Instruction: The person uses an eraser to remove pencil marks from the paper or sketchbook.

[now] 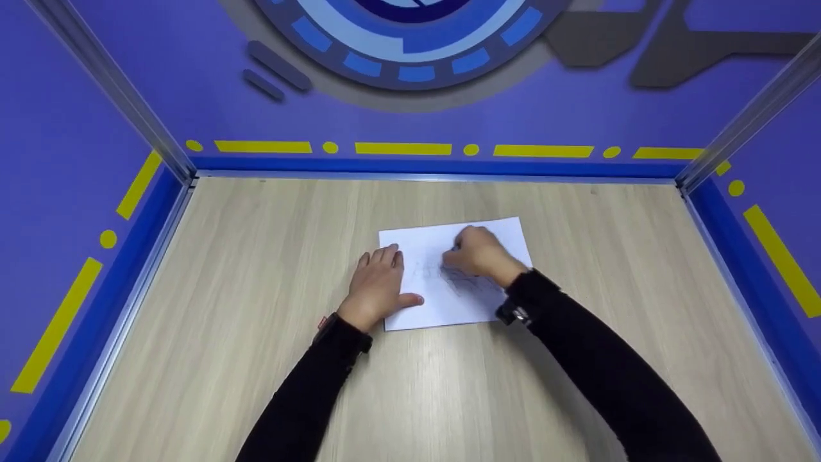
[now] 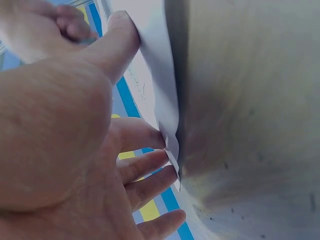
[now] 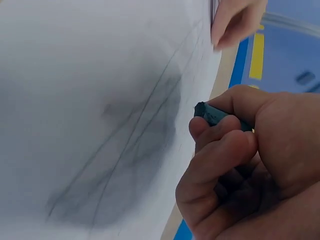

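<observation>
A white sheet of paper (image 1: 442, 311) lies slightly turned on the table. My left hand (image 1: 375, 285) rests flat over its left edge, thumb spread onto the sheet and fingers nearly straight. In the left wrist view that paper edge (image 2: 159, 70) lifts a little off the surface. With curled fingers my right hand (image 1: 482, 255) pinches a short dark teal stub (image 3: 214, 115), blackened at its end, over the sheet's upper right part. Thin dark lines (image 3: 135, 130) and a grey patch show on the paper; whether the patch is shading or shadow I cannot tell.
The light wood-grain table (image 1: 269, 256) surrounds the sheet. Blue-purple panels with yellow marks (image 1: 403, 149) enclose the back and both sides, joined by metal rails (image 1: 442, 177). Both wrists wear dark bands over black sleeves (image 1: 596, 346).
</observation>
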A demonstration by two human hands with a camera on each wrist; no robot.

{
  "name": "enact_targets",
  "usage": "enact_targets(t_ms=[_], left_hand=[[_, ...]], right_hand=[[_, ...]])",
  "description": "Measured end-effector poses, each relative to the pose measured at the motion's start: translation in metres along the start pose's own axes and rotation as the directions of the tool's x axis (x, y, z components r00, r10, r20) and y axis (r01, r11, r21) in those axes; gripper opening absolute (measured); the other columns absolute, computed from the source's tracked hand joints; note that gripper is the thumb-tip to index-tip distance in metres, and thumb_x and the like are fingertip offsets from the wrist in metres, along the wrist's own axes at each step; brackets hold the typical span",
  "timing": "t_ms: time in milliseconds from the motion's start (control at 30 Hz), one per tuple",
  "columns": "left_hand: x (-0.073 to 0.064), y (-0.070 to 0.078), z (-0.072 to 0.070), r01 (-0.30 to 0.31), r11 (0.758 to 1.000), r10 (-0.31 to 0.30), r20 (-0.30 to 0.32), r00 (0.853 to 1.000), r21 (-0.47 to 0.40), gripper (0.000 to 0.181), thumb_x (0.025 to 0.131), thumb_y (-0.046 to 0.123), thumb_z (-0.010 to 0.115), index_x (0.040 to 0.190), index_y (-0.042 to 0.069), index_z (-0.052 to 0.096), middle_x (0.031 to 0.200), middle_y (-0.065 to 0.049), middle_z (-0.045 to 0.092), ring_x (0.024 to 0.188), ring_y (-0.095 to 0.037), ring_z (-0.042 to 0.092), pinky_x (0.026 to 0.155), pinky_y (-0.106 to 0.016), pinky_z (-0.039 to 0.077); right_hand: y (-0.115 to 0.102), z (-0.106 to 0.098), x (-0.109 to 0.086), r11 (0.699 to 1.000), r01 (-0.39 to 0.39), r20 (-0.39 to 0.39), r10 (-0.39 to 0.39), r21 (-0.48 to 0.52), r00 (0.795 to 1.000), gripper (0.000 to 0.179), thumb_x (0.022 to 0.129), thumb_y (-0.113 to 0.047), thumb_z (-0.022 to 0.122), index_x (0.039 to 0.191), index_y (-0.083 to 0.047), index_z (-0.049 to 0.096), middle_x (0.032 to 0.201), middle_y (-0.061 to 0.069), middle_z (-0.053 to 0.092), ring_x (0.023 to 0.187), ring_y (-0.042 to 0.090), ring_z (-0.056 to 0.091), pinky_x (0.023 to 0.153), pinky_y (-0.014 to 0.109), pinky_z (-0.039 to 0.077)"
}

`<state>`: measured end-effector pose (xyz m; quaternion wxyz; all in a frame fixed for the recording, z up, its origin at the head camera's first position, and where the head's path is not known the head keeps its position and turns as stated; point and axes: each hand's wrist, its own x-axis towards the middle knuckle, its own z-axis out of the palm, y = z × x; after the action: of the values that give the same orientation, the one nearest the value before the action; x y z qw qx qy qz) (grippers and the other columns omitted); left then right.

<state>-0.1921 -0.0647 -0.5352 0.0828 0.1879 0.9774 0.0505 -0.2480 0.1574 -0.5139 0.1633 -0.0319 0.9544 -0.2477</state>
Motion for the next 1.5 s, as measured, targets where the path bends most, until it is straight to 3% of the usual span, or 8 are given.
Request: enact_targets(t_ms=[167, 300, 467, 767, 1033, 1167, 1367, 1500], left_hand=[[0.002, 0.003, 0.0, -0.005, 1.0, 0.005, -0.004, 1.0, -0.006, 0.104, 0.08, 0.069, 0.067, 0.15, -0.002, 0.038, 0.159, -0.015, 0.034, 0.147, -0.032, 0.032, 0.121, -0.056, 0.025], [0.003, 0.006, -0.003, -0.008, 1.0, 0.008, -0.004, 1.0, -0.005, 0.104, 0.08, 0.069, 0.067, 0.15, -0.001, 0.039, 0.159, -0.015, 0.034, 0.147, -0.032, 0.032, 0.121, -0.055, 0.025], [0.006, 0.005, -0.004, -0.006, 1.0, 0.006, -0.013, 1.0, 0.007, 0.105, 0.079, 0.07, 0.067, 0.15, -0.002, 0.039, 0.159, -0.015, 0.034, 0.147, -0.033, 0.032, 0.121, -0.056, 0.025], [0.005, 0.002, -0.002, 0.014, 1.0, -0.014, 0.016, 1.0, 0.019, 0.105, 0.08, 0.072, 0.064, 0.152, 0.001, 0.036, 0.161, -0.014, 0.032, 0.149, -0.032, 0.029, 0.123, -0.054, 0.022], [0.002, 0.001, 0.0, 0.021, 1.0, -0.021, 0.031, 0.999, 0.001, 0.106, 0.08, 0.071, 0.065, 0.152, 0.0, 0.036, 0.161, -0.015, 0.031, 0.149, -0.033, 0.028, 0.122, -0.055, 0.022], [0.001, 0.001, -0.001, 0.025, 1.0, -0.025, 0.04, 0.999, 0.01, 0.107, 0.08, 0.072, 0.064, 0.153, 0.001, 0.034, 0.162, -0.014, 0.03, 0.15, -0.032, 0.027, 0.123, -0.055, 0.021], [0.0, 0.001, -0.002, 0.019, 1.0, -0.019, 0.048, 0.999, 0.007, 0.107, 0.08, 0.072, 0.064, 0.153, 0.001, 0.033, 0.162, -0.015, 0.029, 0.15, -0.033, 0.027, 0.123, -0.054, 0.021], [0.0, 0.001, -0.001, 0.018, 1.0, -0.018, 0.045, 0.999, -0.005, 0.106, 0.08, 0.072, 0.064, 0.153, 0.001, 0.034, 0.162, -0.015, 0.03, 0.15, -0.033, 0.027, 0.123, -0.055, 0.021]], right_hand=[[-0.036, 0.02, 0.01, 0.996, 0.056, 0.01, -0.055, -0.064, 0.998, 0.024, 0.082, -0.032, 0.071, 0.073, -0.01, 0.067, 0.077, 0.005, 0.064, 0.072, 0.023, 0.058, 0.062, 0.032, 0.047], [-0.043, 0.023, 0.017, 0.995, 0.063, 0.022, -0.061, -0.081, 0.998, 0.026, 0.083, -0.034, 0.072, 0.076, -0.009, 0.069, 0.079, 0.006, 0.065, 0.072, 0.023, 0.058, 0.063, 0.032, 0.047], [-0.028, 0.014, 0.021, 0.998, 0.02, 0.019, -0.019, -0.052, 1.0, 0.028, 0.082, -0.035, 0.072, 0.073, -0.009, 0.068, 0.077, 0.007, 0.064, 0.071, 0.023, 0.059, 0.061, 0.032, 0.048], [0.029, -0.01, 0.013, 0.997, -0.08, 0.047, 0.08, 0.004, 0.996, 0.03, 0.079, -0.034, 0.071, 0.067, -0.011, 0.057, 0.069, 0.002, 0.049, 0.06, 0.019, 0.048, 0.05, 0.029, 0.038], [0.072, -0.033, -0.002, 0.978, -0.209, 0.118, 0.208, -0.001, 0.971, 0.034, 0.083, -0.036, 0.072, 0.089, -0.004, 0.068, 0.065, 0.004, 0.055, 0.053, 0.017, 0.054, 0.045, 0.03, 0.043], [0.075, -0.035, -0.01, 0.981, -0.193, 0.102, 0.193, -0.011, 0.976, 0.03, 0.084, -0.034, 0.072, 0.086, -0.004, 0.069, 0.065, 0.005, 0.057, 0.05, 0.017, 0.056, 0.044, 0.03, 0.045], [0.062, -0.035, -0.02, 0.986, -0.093, 0.033, 0.099, -0.138, 0.995, 0.022, 0.085, -0.022, 0.066, 0.076, -0.001, 0.067, 0.067, 0.011, 0.06, 0.047, 0.019, 0.056, 0.042, 0.028, 0.044], [0.052, -0.034, -0.024, 0.982, -0.084, 0.014, 0.088, -0.17, 0.996, 0.015, 0.084, -0.014, 0.064, 0.074, -0.003, 0.064, 0.066, 0.01, 0.06, 0.047, 0.018, 0.056, 0.041, 0.028, 0.042]])
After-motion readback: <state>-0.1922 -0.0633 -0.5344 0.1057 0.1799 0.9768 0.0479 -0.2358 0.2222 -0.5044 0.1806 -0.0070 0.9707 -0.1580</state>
